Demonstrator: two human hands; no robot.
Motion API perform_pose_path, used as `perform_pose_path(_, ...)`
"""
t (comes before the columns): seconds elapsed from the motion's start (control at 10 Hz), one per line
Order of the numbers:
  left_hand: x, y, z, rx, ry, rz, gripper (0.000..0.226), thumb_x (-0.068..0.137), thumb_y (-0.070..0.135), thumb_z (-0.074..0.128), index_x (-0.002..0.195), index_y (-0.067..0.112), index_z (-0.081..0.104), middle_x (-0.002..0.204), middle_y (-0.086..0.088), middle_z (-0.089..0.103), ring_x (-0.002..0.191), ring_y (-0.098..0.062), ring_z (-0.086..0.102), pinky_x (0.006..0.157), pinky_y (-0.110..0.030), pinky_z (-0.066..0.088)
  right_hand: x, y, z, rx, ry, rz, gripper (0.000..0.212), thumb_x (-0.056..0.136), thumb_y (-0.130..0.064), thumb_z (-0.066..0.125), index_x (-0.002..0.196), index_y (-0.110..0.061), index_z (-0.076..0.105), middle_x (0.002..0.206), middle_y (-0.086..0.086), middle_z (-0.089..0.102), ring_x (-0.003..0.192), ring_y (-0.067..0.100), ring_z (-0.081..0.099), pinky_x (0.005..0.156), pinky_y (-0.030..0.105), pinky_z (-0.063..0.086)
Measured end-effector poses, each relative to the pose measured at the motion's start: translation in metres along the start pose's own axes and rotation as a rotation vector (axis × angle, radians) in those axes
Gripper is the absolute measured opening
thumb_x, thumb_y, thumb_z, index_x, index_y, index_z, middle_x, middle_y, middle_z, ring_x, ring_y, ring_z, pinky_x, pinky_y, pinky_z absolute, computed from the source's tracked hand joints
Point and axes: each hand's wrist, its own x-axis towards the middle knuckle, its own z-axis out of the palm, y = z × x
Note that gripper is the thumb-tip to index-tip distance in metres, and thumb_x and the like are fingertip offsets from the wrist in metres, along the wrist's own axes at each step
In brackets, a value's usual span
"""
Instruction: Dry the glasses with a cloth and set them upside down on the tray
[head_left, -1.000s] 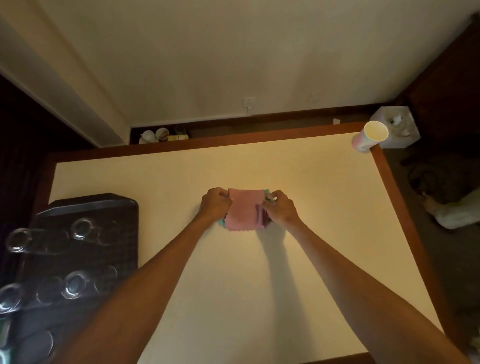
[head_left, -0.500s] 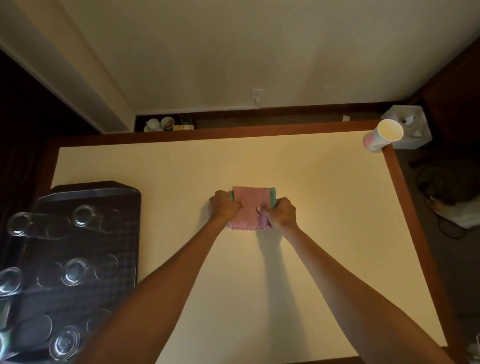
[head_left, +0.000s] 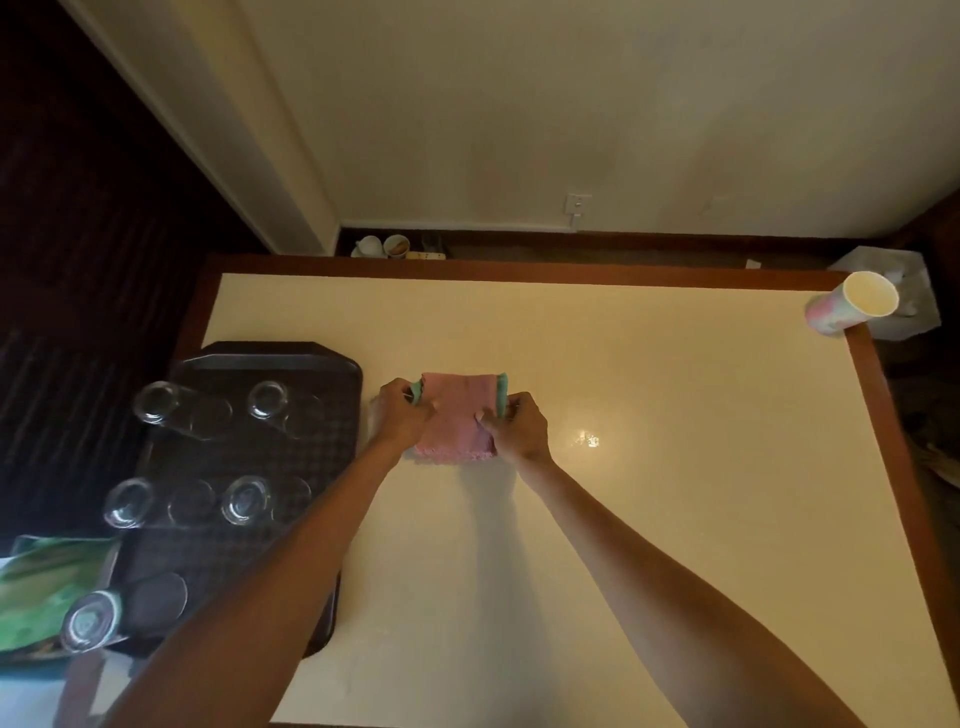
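While I watch, cloth (head_left: 457, 415): stays folded on bench (head_left: 675, 519).
Left hand (head_left: 400, 415), right hand (head_left: 522, 428): fingers (head_left: 487, 415) pinch its edges.
Glasses (head_left: 247, 500): on tray (head_left: 270, 356), likely done.

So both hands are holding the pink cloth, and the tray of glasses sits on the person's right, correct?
Not quite: the head view shows the tray of glasses on the person's left. The left hand and right hand do hold the pink cloth.
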Motion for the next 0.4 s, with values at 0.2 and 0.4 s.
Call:
perform_pose_path(0.2, -0.004, -0.011, -0.031, 0.118, -0.02, 0.044, 0.029, 0.093, 0.024, 0.072, 0.114, 0.005, 0.068, 0.104, -0.01, 0.069, 0.097, -0.03, 0.065, 0.074, -0.031, 0.045, -0.01, -0.012, 0.02, -0.016, -0.021, -0.004, 0.036, 0.087, -0.018, 0.07, 0.116, -0.005, 0.054, 0.104, 0.008, 0.066, 0.094, 0.026, 0.066, 0.083, 0.045, 0.056)
perform_pose_path(0.4, -0.026, -0.008, -0.055, 0.094, -0.08, 0.098, 0.051, 0.099, 0.029, 0.062, 0.142, 0.003, 0.052, 0.133, -0.017, 0.063, 0.12, -0.035, 0.062, 0.089, -0.034, 0.048, -0.043, -0.019, 0.008, -0.069, -0.005, 0.008, 0.041, 0.087, -0.017, 0.067, 0.121, -0.006, 0.047, 0.098, 0.004, 0.063, 0.088, 0.022, 0.062, 0.072, 0.029, 0.048)
